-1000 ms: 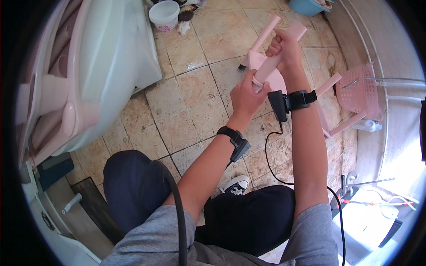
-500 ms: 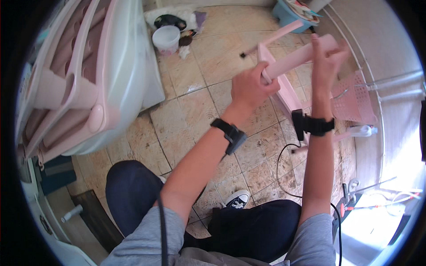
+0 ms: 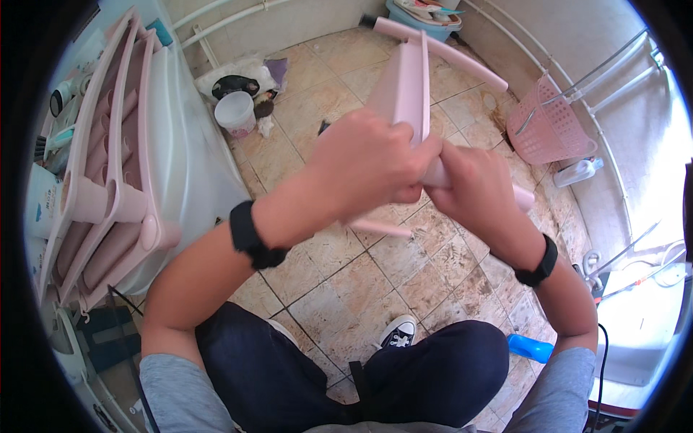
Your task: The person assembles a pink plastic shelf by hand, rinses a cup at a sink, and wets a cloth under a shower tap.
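A pink plastic shelf frame with tube legs is held up in front of me, tilted above the floor. My left hand is closed around its near end, and the knuckles hide the corner. Right beside it, touching, my right hand is wrapped around a pink tube where it meets the frame. The joint itself is mostly covered by my fingers. Another pink tube sticks out from the frame's far end, which has a black foot. A further pink tube shows below my left hand.
Nested pink shelf pieces lean against a white tub at left. A white bucket stands on the tiles beyond. On the right are a pink basket, a clear bottle and a blue object. A blue bin stands far back.
The frame has been lifted and turned, its end swinging toward me. My left hand has shifted from the tube to the frame; my right hand has come down and in beside it.
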Action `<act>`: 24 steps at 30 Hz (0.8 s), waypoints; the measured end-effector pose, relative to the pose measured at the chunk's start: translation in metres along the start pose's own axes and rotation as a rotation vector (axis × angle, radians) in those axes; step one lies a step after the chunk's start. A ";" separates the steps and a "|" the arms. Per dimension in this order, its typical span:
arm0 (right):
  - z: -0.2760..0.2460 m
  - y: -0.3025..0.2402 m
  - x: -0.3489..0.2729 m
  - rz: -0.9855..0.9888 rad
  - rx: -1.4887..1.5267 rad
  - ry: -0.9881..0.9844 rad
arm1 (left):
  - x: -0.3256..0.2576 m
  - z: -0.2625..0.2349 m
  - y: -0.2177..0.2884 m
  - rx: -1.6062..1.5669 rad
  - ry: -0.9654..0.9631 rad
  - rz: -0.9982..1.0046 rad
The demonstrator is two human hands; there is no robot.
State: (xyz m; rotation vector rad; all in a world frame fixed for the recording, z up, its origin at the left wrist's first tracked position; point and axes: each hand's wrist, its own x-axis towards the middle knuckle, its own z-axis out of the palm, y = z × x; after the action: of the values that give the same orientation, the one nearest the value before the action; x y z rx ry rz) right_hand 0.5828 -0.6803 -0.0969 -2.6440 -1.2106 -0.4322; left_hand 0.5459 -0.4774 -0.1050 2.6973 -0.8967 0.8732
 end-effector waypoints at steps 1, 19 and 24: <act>0.000 -0.007 -0.005 -0.016 0.029 -0.041 | -0.009 -0.006 0.005 -0.012 -0.053 -0.017; -0.003 -0.042 -0.041 0.066 0.274 -0.514 | -0.052 -0.033 0.051 -0.035 -0.497 -0.237; -0.001 -0.035 -0.042 0.015 0.389 -0.519 | -0.056 -0.027 0.049 -0.062 -0.468 -0.224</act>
State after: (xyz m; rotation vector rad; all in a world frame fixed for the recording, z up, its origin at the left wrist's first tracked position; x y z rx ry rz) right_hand 0.5296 -0.6878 -0.1079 -2.4790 -1.2417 0.4810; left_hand 0.4680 -0.4801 -0.1168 2.9205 -0.6566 0.1659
